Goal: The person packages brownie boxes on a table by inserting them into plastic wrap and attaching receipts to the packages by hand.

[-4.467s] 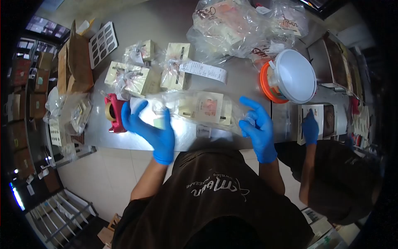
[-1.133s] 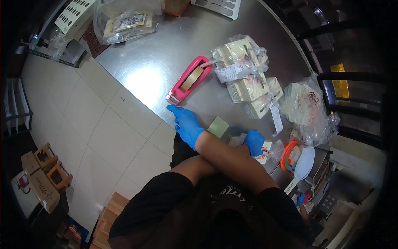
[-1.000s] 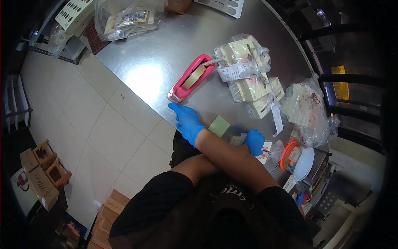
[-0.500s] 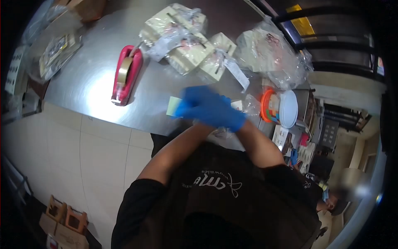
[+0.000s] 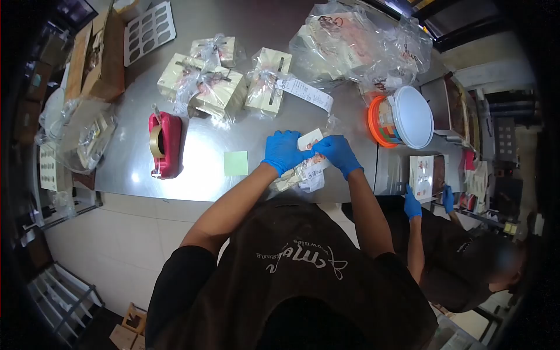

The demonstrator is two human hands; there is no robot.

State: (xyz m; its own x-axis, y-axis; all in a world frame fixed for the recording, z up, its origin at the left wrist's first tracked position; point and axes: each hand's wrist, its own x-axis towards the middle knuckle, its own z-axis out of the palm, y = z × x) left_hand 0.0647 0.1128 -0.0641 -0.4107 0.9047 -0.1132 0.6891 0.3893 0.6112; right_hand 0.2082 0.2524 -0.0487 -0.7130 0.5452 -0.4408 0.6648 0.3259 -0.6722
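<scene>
In front of my body, both blue-gloved hands are on a small white box [image 5: 310, 140] with reddish print, wrapped in clear plastic. My left hand [image 5: 283, 153] is closed on its left side. The fingers of my right hand [image 5: 338, 154] are pinched at its right side; exactly what they grip is partly hidden. A handwritten paper slip [image 5: 314, 180] hangs on the near side of the package. Left of my left hand lies a pale green sticky note [image 5: 235, 163]. Farther left stands a red tape dispenser [image 5: 169, 143].
Several tied, bagged boxes [image 5: 224, 93] sit at the back, one with a long receipt [image 5: 306, 94]. Larger plastic bags [image 5: 344, 44] are behind right. A tub with a white lid [image 5: 413, 116] stands at right. A co-worker's gloved hand [image 5: 412, 203] holds a box [image 5: 421, 178] nearby.
My hands have moved apart from an overlapped, blurred position over the sticky note and now grip the wrapped box. The note lies uncovered on the table. The camera view has shifted.
</scene>
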